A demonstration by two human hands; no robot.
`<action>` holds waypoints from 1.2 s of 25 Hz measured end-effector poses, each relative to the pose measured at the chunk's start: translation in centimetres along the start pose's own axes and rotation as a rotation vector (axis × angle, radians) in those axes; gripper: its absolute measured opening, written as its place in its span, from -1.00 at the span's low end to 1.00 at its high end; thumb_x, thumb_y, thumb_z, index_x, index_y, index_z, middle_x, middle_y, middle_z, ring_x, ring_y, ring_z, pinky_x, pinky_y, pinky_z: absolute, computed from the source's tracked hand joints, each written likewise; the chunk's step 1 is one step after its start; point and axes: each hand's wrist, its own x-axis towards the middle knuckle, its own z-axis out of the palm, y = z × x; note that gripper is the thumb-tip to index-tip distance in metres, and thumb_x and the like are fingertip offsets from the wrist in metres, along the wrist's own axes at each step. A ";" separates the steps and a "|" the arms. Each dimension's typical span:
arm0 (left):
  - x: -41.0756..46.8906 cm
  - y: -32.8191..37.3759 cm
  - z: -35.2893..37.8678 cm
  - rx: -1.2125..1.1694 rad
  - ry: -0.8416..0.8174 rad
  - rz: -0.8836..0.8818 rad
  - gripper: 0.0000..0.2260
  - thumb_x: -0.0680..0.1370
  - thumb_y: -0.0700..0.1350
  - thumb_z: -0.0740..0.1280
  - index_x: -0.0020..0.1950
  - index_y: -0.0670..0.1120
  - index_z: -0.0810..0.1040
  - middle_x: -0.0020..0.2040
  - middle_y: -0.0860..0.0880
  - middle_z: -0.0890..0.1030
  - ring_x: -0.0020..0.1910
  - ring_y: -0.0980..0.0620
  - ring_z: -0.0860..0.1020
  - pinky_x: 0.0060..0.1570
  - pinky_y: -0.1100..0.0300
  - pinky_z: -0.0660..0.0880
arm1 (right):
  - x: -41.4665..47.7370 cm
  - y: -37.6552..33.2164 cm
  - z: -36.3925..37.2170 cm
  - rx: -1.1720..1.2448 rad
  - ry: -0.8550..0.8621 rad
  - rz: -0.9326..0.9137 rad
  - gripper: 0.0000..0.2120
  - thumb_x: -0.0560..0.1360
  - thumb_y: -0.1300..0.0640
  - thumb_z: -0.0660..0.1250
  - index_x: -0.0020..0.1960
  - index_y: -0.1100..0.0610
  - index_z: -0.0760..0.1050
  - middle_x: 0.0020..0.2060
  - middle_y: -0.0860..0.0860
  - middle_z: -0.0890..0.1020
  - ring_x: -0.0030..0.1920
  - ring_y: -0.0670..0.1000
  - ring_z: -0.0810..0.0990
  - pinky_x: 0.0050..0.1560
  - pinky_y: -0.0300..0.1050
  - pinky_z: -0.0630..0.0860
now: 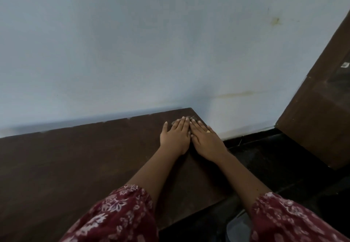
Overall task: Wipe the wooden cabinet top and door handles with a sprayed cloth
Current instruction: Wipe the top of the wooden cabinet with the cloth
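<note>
The dark brown wooden cabinet top (85,162) runs along a pale blue wall. Both my hands lie flat, side by side, near its far right corner. My left hand (175,137) and my right hand (205,141), which wears a gold ring, press down on a small dark grey cloth (193,117). Only a sliver of the cloth shows past the fingertips; the rest is hidden under my palms. No door handles and no spray bottle are in view.
The cabinet's right edge (212,134) drops to a dark floor (265,158). A dark wooden panel (312,113) leans or stands at the right. The wall (151,52) rises directly behind the top. A grey object (236,228) lies low by my right sleeve.
</note>
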 end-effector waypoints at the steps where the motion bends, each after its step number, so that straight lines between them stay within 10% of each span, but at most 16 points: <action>1: 0.6 -0.9 -0.3 0.005 -0.002 -0.017 -0.53 0.64 -0.01 -0.17 0.54 -0.03 -0.20 0.58 0.04 -0.15 0.56 0.08 -0.14 0.50 -0.06 -0.21 | 1.3 -0.6 0.2 0.009 0.001 -0.003 -0.53 0.63 0.08 -0.07 0.51 0.09 -0.04 0.54 -0.02 0.02 0.54 -0.04 -0.01 0.51 -0.08 -0.06; 12: -2.1 -4.1 -0.7 -0.045 -0.041 -0.026 -0.53 0.65 -0.03 -0.14 0.54 -0.06 -0.18 0.58 -0.01 -0.17 0.56 0.04 -0.16 0.52 0.04 -0.17 | -0.6 -3.7 1.1 -0.014 0.041 -0.150 -0.38 0.50 -0.10 -0.26 0.51 0.10 0.01 0.53 0.01 0.09 0.53 -0.04 0.03 0.52 -0.08 -0.04; 30: 8.3 -5.0 -0.5 -0.002 0.036 -0.007 -0.52 0.65 -0.01 -0.12 0.55 -0.06 -0.16 0.58 0.01 -0.12 0.56 0.06 -0.11 0.52 0.01 -0.15 | 10.6 1.2 0.7 0.037 -0.004 -0.012 -0.52 0.61 0.13 -0.03 0.51 0.12 0.01 0.54 0.02 0.05 0.54 -0.04 0.01 0.51 -0.13 -0.05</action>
